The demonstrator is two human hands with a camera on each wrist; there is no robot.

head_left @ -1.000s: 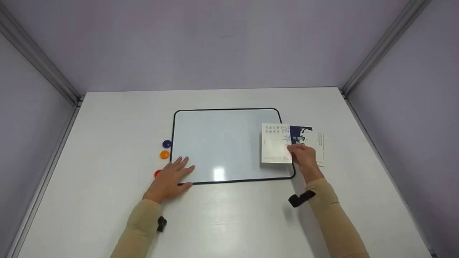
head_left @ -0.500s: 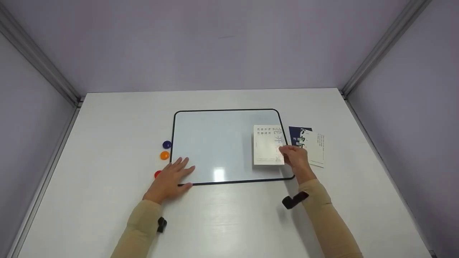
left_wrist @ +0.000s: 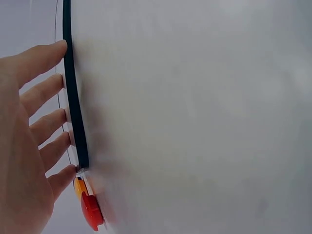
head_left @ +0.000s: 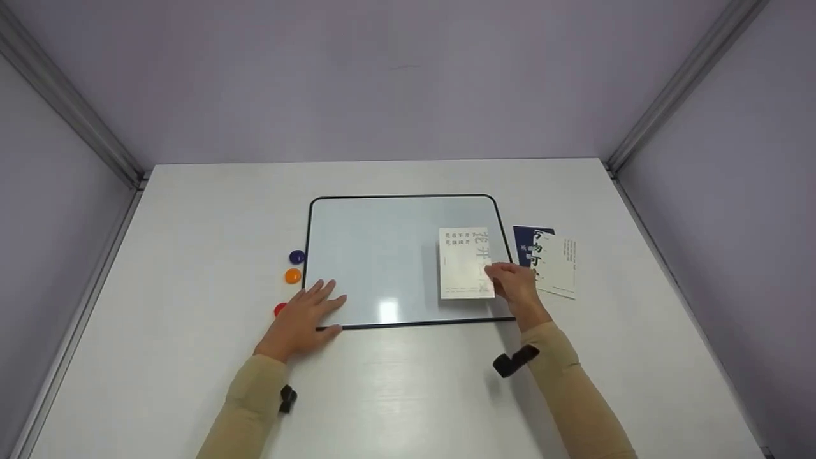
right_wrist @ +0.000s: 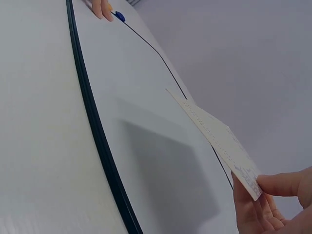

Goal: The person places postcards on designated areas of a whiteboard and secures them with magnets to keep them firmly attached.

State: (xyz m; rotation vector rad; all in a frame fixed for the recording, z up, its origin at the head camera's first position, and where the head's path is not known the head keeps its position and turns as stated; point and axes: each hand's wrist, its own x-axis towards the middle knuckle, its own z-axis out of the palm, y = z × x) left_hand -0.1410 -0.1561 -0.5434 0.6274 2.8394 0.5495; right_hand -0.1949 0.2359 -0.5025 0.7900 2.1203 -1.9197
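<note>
A whiteboard (head_left: 370, 248) with a black rim lies on the table. The left hand (head_left: 299, 322) rests with spread fingers on its near left corner. Between thumb and fingers the right hand (head_left: 517, 290) pinches the right edge of a pale printed card (head_left: 464, 264), held above the right part of the board. In the right wrist view the card (right_wrist: 219, 141) is tilted over its shadow, clear of the surface. The left wrist view shows the left hand's (left_wrist: 29, 117) fingertips at the dark rim (left_wrist: 73, 92).
Right of the board lie overlapping cards, one dark blue (head_left: 524, 239) and one pale (head_left: 558, 261). Along the board's left side sit blue (head_left: 297, 257), orange (head_left: 292, 276) and red (head_left: 280, 308) round pieces, the red one partly hidden by the left hand. Walls enclose the table (head_left: 395, 395).
The right hand has carried the pale card leftward and slightly nearer over the board, leaving more of the cards at the right uncovered. The left hand has stayed in place.
</note>
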